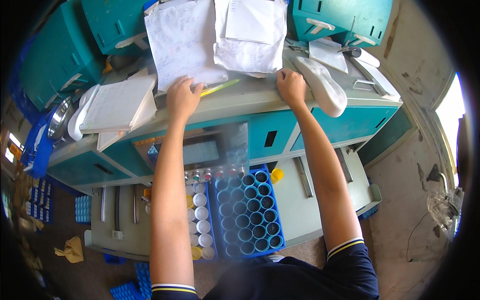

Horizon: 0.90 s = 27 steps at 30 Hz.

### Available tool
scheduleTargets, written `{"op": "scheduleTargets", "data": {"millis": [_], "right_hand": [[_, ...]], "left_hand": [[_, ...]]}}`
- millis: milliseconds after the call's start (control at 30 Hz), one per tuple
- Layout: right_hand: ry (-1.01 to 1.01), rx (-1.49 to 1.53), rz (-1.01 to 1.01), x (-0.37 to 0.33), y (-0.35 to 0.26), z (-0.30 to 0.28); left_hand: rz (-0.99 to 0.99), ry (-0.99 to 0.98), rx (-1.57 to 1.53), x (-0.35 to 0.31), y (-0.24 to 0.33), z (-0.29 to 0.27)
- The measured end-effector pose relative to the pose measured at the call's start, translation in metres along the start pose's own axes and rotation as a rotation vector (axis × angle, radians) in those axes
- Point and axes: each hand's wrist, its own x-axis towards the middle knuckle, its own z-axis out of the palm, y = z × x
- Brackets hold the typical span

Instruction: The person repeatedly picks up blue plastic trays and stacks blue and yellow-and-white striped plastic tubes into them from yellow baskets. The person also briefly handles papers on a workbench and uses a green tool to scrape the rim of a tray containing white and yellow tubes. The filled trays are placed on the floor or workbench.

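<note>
Paper sheets, white and creased, stand out at the centre of a grey-topped table, set side by side between teal cabinets. A person's left hand rests over the lower edge of the left sheet, its fingers bent beside a yellow-green pen that lies aslant on the table; the grip looks narrow, though whether it holds the pen's near end cannot be told. The right hand lies at the table's front edge, just beside the right sheet's lower corner, fingers curled under; what that grip holds, if anything, is hidden. A white, sole-shaped piece sits close to its right.

Good handling here would seem to ask for light, flat fingertips on the paper, so that its worn edge neither creases further nor slides. The pen is best pinched mid-barrel, clear of the sheet, and kept from rolling toward the front edge, below which small cups stand in rows.
</note>
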Motion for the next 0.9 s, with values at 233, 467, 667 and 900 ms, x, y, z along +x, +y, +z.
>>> {"op": "scheduleTargets", "data": {"millis": [233,467,667,900], "right_hand": [[-0.005,-0.009,-0.004,0.0001,-0.0001,0.0],[0.015,0.006,-0.022,-0.0006,-0.0006,-0.0001],[0.016,0.005,-0.024,-0.0006,-0.0001,0.0003],[0.018,-0.004,-0.036,-0.0005,0.0004,0.0004]], "left_hand": [[-0.01,-0.009,0.007,0.0008,-0.0028,0.0026],[0.0,-0.004,0.006,0.0,-0.0039,0.0038],[0.0,0.001,0.004,-0.0001,-0.0032,0.0031],[-0.022,-0.048,0.052,0.0007,-0.0027,0.0013]]}}
